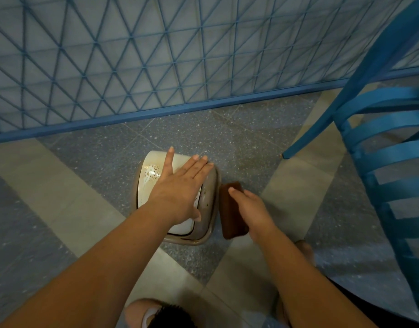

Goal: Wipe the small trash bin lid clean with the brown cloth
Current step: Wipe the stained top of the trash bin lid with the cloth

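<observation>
While the small trash bin [177, 197] stood on the speckled floor [239, 143] near the blue lattice partition [156, 55], the left hand [177, 190] lay flat and spread on its white lid [151, 176]. The right hand [251, 204] gripped the brown cloth [232, 214] just beside the bin's rim. Specks showed on the lid, so most of the wiping seemed still to do.

Dim, even indoor light, soft shadows, wide-angle bending at edges, slight blur throughout.
</observation>
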